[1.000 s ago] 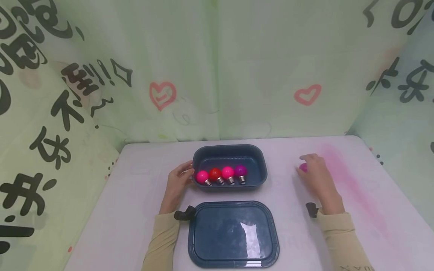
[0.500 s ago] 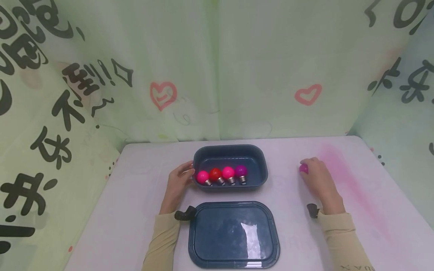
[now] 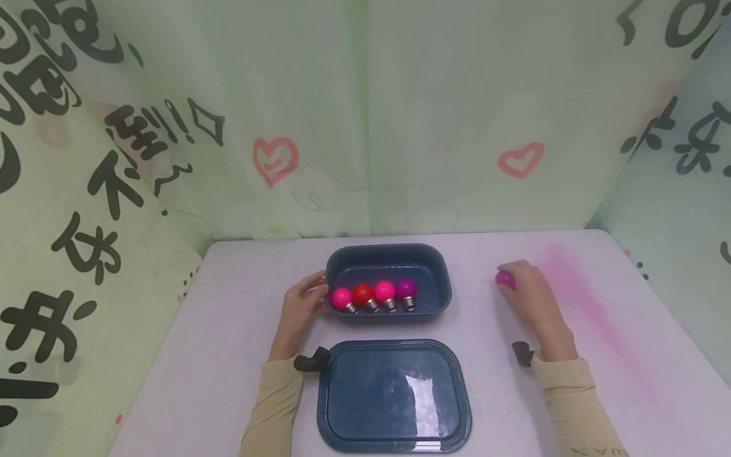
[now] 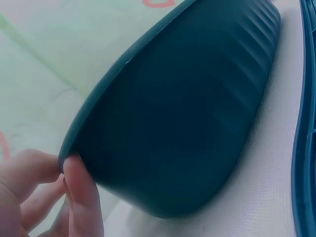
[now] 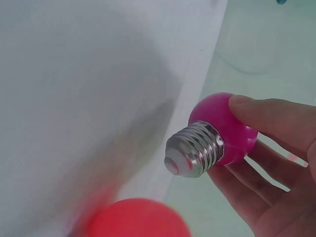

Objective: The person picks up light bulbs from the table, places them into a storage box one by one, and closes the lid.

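My right hand [image 3: 531, 295] pinches a purple light bulb [image 3: 505, 279] by its round globe over the right part of the table. In the right wrist view, the silver screw base of this light bulb [image 5: 222, 128] faces the camera, with thumb and fingers around the globe. My left hand [image 3: 299, 311] grips the left end of a dark blue box [image 3: 440, 270]; in the left wrist view, thumb and finger pinch the box's rim [image 4: 74, 133]. Several bulbs lie in a row inside: a pink one [image 3: 341, 298], a red one [image 3: 362, 294], another pink one [image 3: 384, 291] and a purple one [image 3: 406, 288].
A dark blue lid [image 3: 394, 393] lies flat on the white table [image 3: 485, 406] in front of the box. A blurred red rounded thing [image 5: 140, 219] shows low in the right wrist view. Cloth walls [image 3: 400, 127] with writing stand around the table.
My right hand has closed around the purple bulb, and has then moved slightly left with it. The left hand, box, lid and the bulbs inside stay put.
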Demonstrator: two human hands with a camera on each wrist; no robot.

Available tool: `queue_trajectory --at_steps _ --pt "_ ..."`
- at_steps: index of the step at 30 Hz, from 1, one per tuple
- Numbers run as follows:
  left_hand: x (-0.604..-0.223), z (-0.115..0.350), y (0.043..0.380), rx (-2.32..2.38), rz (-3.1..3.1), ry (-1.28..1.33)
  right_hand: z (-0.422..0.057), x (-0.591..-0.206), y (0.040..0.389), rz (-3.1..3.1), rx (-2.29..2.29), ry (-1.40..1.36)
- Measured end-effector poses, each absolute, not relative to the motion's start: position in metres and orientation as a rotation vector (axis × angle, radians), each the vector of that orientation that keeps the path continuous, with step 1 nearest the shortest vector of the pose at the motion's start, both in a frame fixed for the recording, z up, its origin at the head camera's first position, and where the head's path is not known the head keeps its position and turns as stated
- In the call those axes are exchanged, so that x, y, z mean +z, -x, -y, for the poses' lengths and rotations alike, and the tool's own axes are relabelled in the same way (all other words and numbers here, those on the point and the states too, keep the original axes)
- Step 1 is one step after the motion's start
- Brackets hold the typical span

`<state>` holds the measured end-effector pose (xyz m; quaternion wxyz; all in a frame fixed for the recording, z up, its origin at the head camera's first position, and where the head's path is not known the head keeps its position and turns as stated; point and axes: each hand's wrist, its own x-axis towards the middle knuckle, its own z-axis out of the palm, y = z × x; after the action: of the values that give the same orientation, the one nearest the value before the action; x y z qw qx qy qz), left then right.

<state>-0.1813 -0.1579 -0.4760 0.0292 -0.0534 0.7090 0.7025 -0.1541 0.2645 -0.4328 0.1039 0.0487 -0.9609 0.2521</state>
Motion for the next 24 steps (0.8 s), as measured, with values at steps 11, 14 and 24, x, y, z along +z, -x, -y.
queue_trajectory --at_steps 11,14,24 --pt "-0.480 0.158 0.181 2.158 -2.214 0.160 -0.240 -0.416 0.159 2.857 0.766 -0.143" --pt "-0.481 0.158 0.182 2.155 -2.211 0.159 -0.234 -0.412 0.160 2.866 0.776 -0.140" --pt "-0.475 0.160 0.178 2.186 -2.156 0.142 -0.208 -0.397 0.164 2.924 0.833 -0.136"
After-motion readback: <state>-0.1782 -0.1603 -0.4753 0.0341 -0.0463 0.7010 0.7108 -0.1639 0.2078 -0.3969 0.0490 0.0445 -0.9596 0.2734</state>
